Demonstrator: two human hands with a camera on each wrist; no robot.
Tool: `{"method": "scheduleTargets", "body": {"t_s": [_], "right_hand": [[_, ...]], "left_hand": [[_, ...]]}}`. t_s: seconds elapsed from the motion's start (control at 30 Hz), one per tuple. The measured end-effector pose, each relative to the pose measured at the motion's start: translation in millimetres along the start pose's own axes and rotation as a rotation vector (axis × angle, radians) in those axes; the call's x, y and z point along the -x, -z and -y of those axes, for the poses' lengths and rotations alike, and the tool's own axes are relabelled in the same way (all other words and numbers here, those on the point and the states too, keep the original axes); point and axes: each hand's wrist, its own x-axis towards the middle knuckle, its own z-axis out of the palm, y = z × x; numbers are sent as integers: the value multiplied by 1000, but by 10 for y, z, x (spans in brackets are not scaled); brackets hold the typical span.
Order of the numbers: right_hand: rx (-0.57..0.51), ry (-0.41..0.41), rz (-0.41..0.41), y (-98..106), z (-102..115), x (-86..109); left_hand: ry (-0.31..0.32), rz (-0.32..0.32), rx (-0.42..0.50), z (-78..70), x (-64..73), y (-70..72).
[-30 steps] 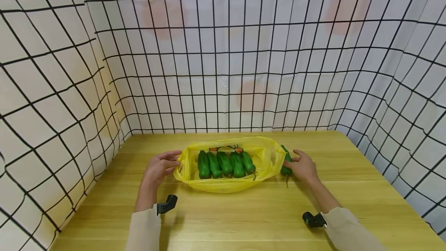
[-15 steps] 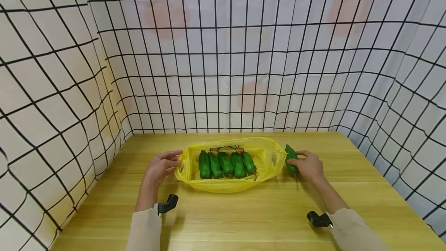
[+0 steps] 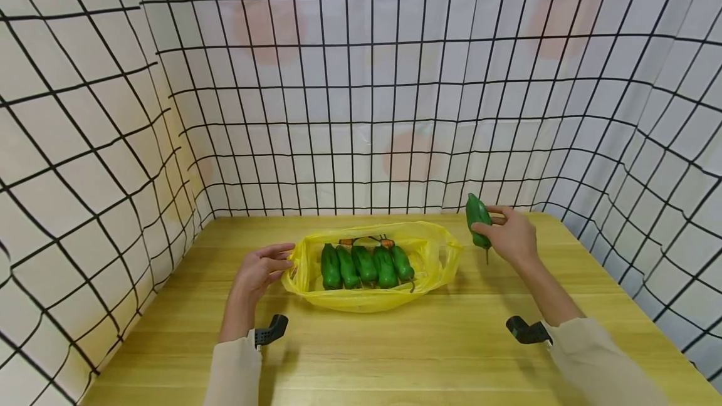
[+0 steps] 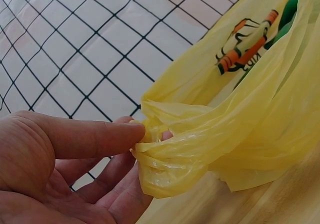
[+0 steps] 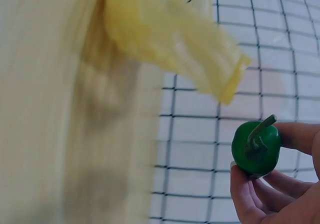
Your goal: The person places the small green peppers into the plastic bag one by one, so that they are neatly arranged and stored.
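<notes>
A yellow plastic bag (image 3: pixel 361 301) lies spread on the table with its mouth facing up. Several green peppers (image 3: pixel 365 265) lie side by side in a row inside it. At the bag's left end, my left hand (image 3: pixel 262 271) pinches the gathered edge between thumb and fingers, as the left wrist view shows. My right hand (image 3: pixel 512 235) grips another green pepper (image 3: pixel 478 220) above the table, right of the bag. In the right wrist view this pepper (image 5: pixel 255 149) points its curved stem toward the camera, between thumb and fingers.
The wooden table (image 3: pixel 395 356) reaches back to a white wall with a black grid (image 3: pixel 361 111), which also runs along both sides. Orange and black print (image 4: pixel 247 44) shows on the bag's inner face. The bag's right end (image 5: pixel 200 54) sags freely.
My right hand has picked up the pepper beside the bag's right end and raised it up and to the right. My left hand and the bag's left end stay in place.
</notes>
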Motion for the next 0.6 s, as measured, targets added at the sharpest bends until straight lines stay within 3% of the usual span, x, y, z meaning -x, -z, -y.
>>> {"method": "scheduleTargets", "body": {"t_s": [0.27, 0.6], "right_hand": [[-62, 132, 34, -86, 477, 66], [-70, 181, 195, -654, 740, 205]], "left_hand": [[3, -3, -10, 21, -5, 0], [-4, 12, 11, 17, -14, 24]]}}
